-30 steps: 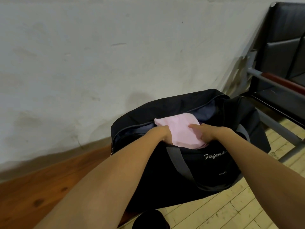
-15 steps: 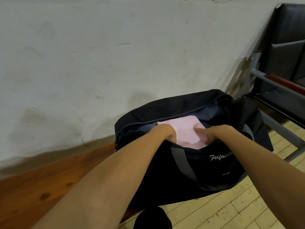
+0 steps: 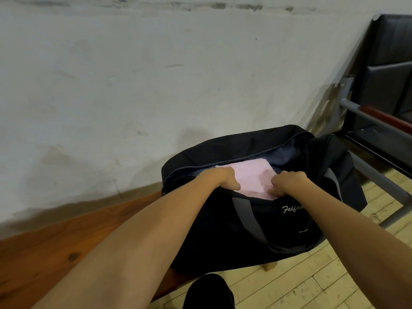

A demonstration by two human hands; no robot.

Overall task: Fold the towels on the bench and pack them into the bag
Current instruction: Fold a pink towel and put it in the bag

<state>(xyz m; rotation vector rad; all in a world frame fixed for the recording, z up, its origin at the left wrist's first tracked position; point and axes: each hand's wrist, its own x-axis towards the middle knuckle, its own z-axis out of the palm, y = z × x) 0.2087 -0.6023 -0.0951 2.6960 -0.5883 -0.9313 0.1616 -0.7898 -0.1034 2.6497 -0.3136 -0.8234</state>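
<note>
Head view, single entry.

Item: bag (image 3: 256, 230), black, unzipped, standing on the wooden bench (image 3: 55, 248) against the white wall (image 3: 133, 74). Grey strap hangs down its near side.

Item: towel (image 3: 252, 177), pink, folded flat, lying inside the bag's mouth, its near edge just under the front lip, its far corner showing against the grey lining.

Item: left hand (image 3: 225, 179), fingers curled down onto the towel's left edge, apparently gripping it. Item: right hand (image 3: 285, 181), knuckles up, fingers curled down on the towel's right side; I judge it grips the cloth (the fingertips are hidden, so a plain press is possible).

Step in hand, as I judge it: seating the folded towel in the bag. To do it well I would push both sides down evenly so the fold stays square, keep the near edge clear of the zip, and let go only once the towel lies flat on whatever is beneath.

Other: dark seat with metal frame (image 3: 383, 121) to the right, pale plank floor (image 3: 312, 282) below.
</note>
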